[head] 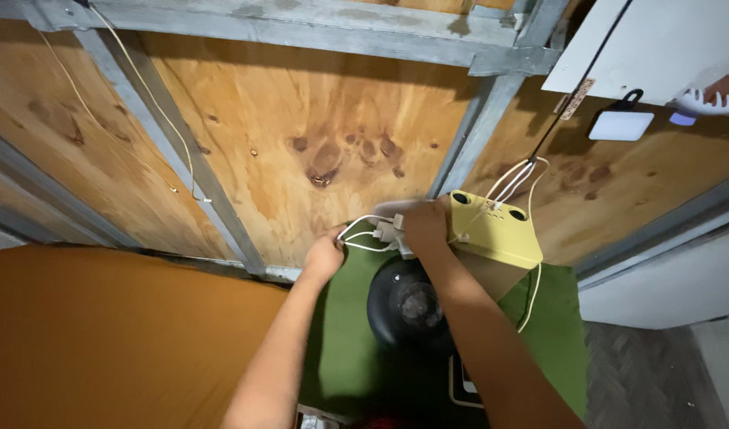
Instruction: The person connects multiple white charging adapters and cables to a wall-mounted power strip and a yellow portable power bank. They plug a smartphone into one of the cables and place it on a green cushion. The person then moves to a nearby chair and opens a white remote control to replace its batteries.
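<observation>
My left hand pinches a white cable close to the plywood wall. My right hand grips a white plug adapter where that cable ends, right beside a yellow box-shaped device with two dark round holes on top. Several white cables run from the yellow device up the wall. Both hands hover over a black round object that rests on green cloth.
A plywood wall with grey metal framing fills the background. An orange cloth surface lies at the left. A white panel and a small white tag hang at the upper right. Grey flooring shows at the lower right.
</observation>
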